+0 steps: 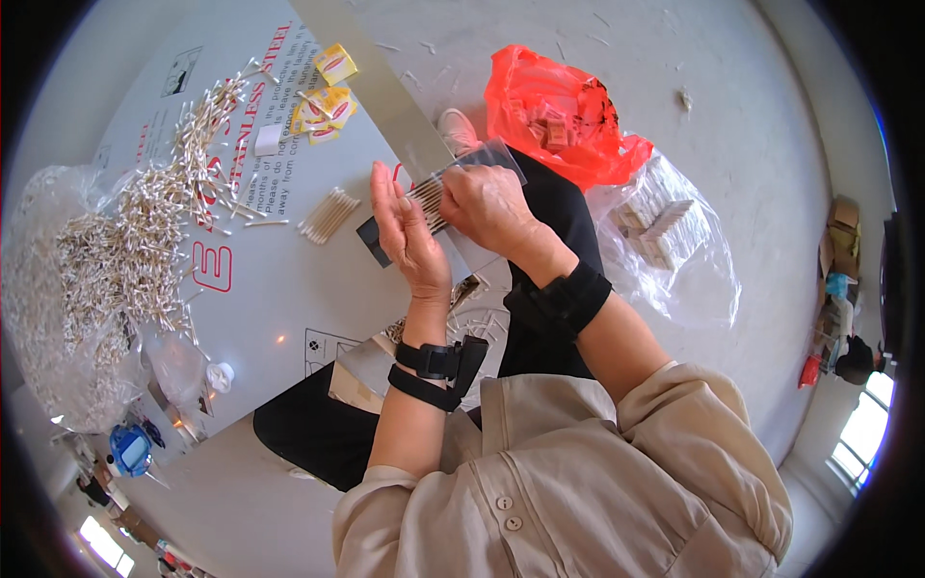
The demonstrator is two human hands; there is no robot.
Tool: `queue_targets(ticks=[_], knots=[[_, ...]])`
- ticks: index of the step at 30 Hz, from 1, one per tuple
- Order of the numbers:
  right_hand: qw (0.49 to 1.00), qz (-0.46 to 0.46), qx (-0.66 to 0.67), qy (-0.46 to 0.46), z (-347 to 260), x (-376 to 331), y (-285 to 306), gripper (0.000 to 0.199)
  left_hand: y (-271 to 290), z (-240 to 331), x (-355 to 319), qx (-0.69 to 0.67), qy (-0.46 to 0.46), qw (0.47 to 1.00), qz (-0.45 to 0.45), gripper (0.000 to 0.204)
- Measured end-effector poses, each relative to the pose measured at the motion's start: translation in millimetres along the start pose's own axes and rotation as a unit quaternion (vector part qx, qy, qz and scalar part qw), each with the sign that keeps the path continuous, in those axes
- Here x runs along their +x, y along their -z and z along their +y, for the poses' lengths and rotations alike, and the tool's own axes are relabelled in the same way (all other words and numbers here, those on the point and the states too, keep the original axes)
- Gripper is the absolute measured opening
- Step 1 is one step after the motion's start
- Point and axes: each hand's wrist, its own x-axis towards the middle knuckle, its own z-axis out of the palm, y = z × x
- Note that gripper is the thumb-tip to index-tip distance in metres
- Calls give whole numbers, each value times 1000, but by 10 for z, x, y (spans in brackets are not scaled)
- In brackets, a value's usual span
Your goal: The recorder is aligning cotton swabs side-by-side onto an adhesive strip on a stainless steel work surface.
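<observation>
A row of cotton swabs (427, 200) lies between my hands, on or in a flat sleeve, clear at its far right end (507, 160) and dark at its near left end (370, 241). My left hand (412, 234) is open, its fingers stretched out and its edge beside the swabs. Curled over the other side of the row, my right hand (491, 205) is closed on the swabs; its fingertips are hidden. A small neat bundle of cotton swabs (329, 215) rests on the table left of my left hand.
A large heap of loose swabs (125, 246) spills from a clear bag on the table (279, 289). Yellow packets (326, 108) lie near the table's far edge. On the floor sit a red plastic bag (540, 96) and a clear bag of white bundles (665, 217). A blue device (130, 450) stands lower left.
</observation>
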Motion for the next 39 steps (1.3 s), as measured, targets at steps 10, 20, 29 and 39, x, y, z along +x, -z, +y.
queue_targets(ticks=[10, 20, 29, 39], knots=[[999, 8, 35, -16, 5, -40, 39, 14, -7, -42, 7, -45, -10, 999, 17, 51], [854, 294, 291, -314, 264, -471, -96, 31, 329, 161, -12, 473, -153, 867, -22, 20], [602, 122, 665, -425, 263, -266, -115, 21, 304, 120, -93, 513, -105, 851, -25, 18], [616, 114, 688, -366, 298, -259, -167, 11, 233, 155, -94, 514, -111, 849, -56, 18]])
